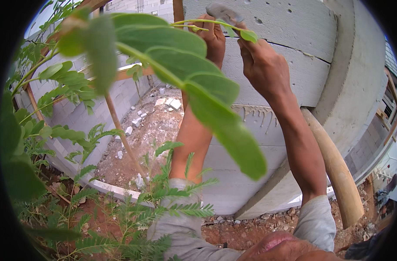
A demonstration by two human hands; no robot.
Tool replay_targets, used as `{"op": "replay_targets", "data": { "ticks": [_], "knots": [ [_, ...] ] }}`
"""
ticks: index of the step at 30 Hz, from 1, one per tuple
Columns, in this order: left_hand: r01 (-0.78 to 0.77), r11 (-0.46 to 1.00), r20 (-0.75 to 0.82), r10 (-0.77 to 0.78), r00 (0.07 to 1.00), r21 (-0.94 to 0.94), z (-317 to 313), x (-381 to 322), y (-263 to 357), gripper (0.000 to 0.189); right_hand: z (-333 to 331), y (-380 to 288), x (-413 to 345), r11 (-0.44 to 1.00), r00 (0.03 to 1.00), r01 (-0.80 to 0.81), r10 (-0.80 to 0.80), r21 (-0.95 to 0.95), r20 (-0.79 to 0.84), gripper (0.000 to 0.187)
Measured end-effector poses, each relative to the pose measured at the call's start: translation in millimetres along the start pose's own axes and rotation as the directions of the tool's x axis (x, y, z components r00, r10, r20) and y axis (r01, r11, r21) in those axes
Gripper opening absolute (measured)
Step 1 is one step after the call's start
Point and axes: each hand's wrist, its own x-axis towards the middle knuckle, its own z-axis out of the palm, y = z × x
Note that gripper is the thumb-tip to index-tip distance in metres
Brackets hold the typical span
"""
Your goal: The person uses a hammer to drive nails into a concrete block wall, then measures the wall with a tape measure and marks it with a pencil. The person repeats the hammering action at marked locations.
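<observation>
Both of my hands are raised against an upper course of grey aerated concrete blocks [283, 68]. In my right hand [267, 67] is a tool with a mortar-grey metal blade [223, 12], probably a trowel; its handle is mostly hidden by the fingers. My left hand [215, 39] is beside the blade at the block's left edge, its fingers curled. Whether it holds anything cannot be seen. A leafy green stem [185, 83] hangs close to the camera and covers part of my left forearm and the space between the hands.
A round wooden pole [335, 163] leans by the concrete column [340, 65] on the right. Dried mortar drips [257, 112] mark the wall. Leafy plants [97, 208] crowd the left side. Block rubble [174, 103] lies on the dirt beyond the opening, where a thin wooden prop [120, 130] slants.
</observation>
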Motion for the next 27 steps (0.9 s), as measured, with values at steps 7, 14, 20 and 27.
{"op": "replay_targets", "data": {
  "ticks": [7,14,20,27],
  "knots": [
    [0.011,1.0,0.054,-0.01,0.998,-0.01,-3.9,-1.8,-0.6,0.01,0.1,-0.1,-12.7,0.891,0.877,0.292,-0.105,0.348,-0.469,0.042],
    [0.012,0.999,0.028,-0.011,1.0,-0.037,3.9,-4.4,3.0,0.01,12.1,5.8,-15.5,0.932,0.963,0.022,0.078,0.362,-0.259,0.032],
    [0.022,0.998,0.044,-0.025,0.999,0.055,5.7,-6.8,1.0,0.012,13.8,11.0,-4.0,0.997,0.991,0.003,0.008,0.079,-0.135,0.043],
    [0.076,0.997,0.05,-0.076,0.996,0.012,5.1,-12.7,1.6,0.013,14.9,9.0,-15.7,0.9,0.886,0.29,-0.125,0.325,-0.447,0.06]
  ]
}}
